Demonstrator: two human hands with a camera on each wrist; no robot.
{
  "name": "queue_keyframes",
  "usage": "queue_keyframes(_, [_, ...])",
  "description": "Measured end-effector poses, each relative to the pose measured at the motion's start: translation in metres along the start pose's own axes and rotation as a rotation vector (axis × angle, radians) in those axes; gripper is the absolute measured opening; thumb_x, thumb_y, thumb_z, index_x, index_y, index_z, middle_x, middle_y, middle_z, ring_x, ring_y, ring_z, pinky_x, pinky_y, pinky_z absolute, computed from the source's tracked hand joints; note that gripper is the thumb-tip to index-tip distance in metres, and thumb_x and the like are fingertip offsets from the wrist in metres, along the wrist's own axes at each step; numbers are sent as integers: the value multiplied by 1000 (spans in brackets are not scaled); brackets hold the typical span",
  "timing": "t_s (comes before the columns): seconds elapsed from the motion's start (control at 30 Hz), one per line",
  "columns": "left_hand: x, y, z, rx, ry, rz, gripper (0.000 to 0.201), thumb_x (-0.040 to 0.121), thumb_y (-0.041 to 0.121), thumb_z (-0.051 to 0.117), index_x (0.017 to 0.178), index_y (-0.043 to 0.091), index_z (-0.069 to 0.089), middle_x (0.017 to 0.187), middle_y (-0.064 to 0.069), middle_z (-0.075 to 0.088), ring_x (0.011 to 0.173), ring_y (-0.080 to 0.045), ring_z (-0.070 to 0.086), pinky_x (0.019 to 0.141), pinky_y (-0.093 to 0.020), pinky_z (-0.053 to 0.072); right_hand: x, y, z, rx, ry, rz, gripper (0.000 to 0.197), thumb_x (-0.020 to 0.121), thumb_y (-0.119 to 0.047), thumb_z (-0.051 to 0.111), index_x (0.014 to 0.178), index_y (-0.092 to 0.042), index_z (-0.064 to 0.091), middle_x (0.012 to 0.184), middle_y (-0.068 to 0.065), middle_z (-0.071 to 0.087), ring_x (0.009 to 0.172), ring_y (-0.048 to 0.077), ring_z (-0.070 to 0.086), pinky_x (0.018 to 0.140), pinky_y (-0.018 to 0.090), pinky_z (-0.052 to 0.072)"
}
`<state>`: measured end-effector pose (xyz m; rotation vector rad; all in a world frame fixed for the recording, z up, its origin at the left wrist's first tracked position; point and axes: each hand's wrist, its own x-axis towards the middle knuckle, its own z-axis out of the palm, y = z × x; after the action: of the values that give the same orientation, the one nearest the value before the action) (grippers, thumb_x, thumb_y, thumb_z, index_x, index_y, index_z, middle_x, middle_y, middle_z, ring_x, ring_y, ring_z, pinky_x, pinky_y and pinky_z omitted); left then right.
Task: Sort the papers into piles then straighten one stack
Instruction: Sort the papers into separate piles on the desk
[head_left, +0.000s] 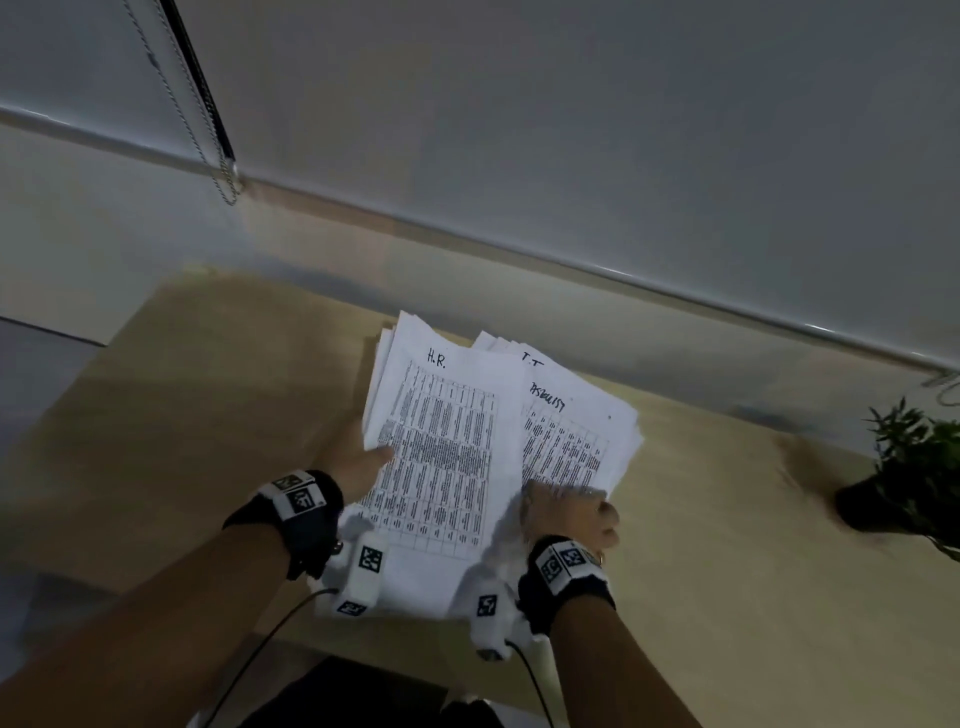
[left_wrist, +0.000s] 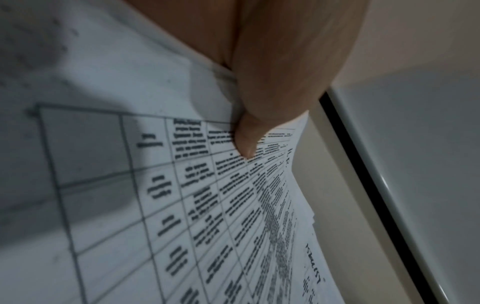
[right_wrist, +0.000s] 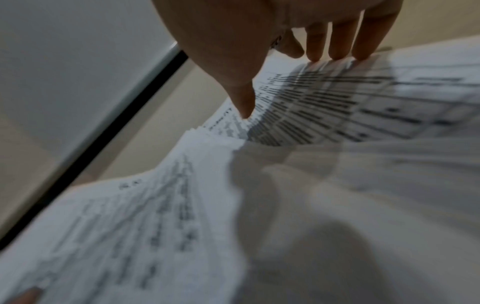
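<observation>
I hold a loose stack of white printed sheets above the light wooden table (head_left: 208, 415). The left bundle (head_left: 441, 447), with "H.R." handwritten on top, is gripped at its left edge by my left hand (head_left: 371, 462). In the left wrist view its thumb (left_wrist: 246, 142) presses down on the printed grid while the fingers are hidden beneath. The right bundle (head_left: 571, 431), fanned and offset, carries a handwritten heading. My right hand (head_left: 563, 506) holds its near edge, thumb (right_wrist: 245, 98) on the top sheet and fingertips (right_wrist: 337, 53) at the paper's edge. The two bundles overlap in the middle.
A potted green plant (head_left: 914, 467) stands on the table at the far right. A roller blind's bottom rail (head_left: 571, 265) and its bead chain (head_left: 208, 130) hang behind the table. Bare tabletop lies to the left and right of the papers.
</observation>
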<state>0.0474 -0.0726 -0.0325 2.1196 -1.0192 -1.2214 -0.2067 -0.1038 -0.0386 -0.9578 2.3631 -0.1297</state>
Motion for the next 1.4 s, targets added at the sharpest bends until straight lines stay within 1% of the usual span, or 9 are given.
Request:
queue_keyframes(0.1, [-1,3,-16,-31,30,30,46,90,32,61,133,21,48,129,-2,61,115,-26,60,97,-45,49,-2,11,5,-75,16,-48,105,72,-59,73,148,-10,19,149,15,22,133,37,27,107,53,34])
queue_keyframes(0.23, [-6,14,-44,-88,75,112,21,91,22,64,111,19,56,88,-5,66,71,-22,63,57,-30,49,15,15,2,-91,-44,-128,115,71,-53,78,153,-9,9,151,15,24,137,37,27,108,54,31])
queue_keyframes(0.37, [-6,12,-68,-189,110,110,25,91,14,65,115,12,57,97,-5,68,88,-28,67,69,-34,53,34,13,-8,-107,-96,-257,105,71,-40,82,151,-12,19,148,10,41,135,35,38,107,53,32])
queue_keyframes(0.57, [-9,1,-80,-249,105,80,29,90,14,66,118,13,59,107,-9,71,97,-32,67,88,-54,54,23,9,-5,63,54,-360,29,80,-10,64,107,-9,55,109,12,62,99,35,61,80,46,55])
queue_keyframes(0.8, [-12,-7,-81,-307,100,72,31,90,8,65,120,9,59,110,-14,69,102,-36,65,93,-55,51,11,19,-35,-44,236,-515,26,86,-13,63,108,-1,64,130,11,52,114,37,47,82,47,51])
queue_keyframes(0.97, [-14,-5,-71,-322,49,32,27,91,7,64,117,8,61,108,-14,71,99,-34,68,92,-55,52,17,26,-66,12,144,-517,12,91,-14,54,99,-4,55,89,20,66,80,39,65,61,34,44])
queue_keyframes(1.13, [-13,2,-48,-304,-5,28,29,91,12,65,119,10,60,108,-13,70,102,-33,65,95,-54,50,34,41,-78,155,40,-370,31,83,-10,66,113,-7,58,89,13,63,75,31,61,63,30,47])
queue_keyframes(1.23, [-14,3,-36,-256,-34,28,30,90,12,66,119,13,59,108,-10,69,103,-32,63,97,-52,47,37,49,-74,175,-118,-299,26,80,-10,72,104,0,66,76,10,65,64,25,60,59,26,48])
queue_keyframes(1.4, [0,-14,-30,-225,-33,-19,47,82,27,73,125,17,59,117,-6,69,107,-31,65,98,-55,48,22,41,-121,167,-4,-530,8,88,-14,62,88,-7,58,76,12,60,64,27,55,48,24,35])
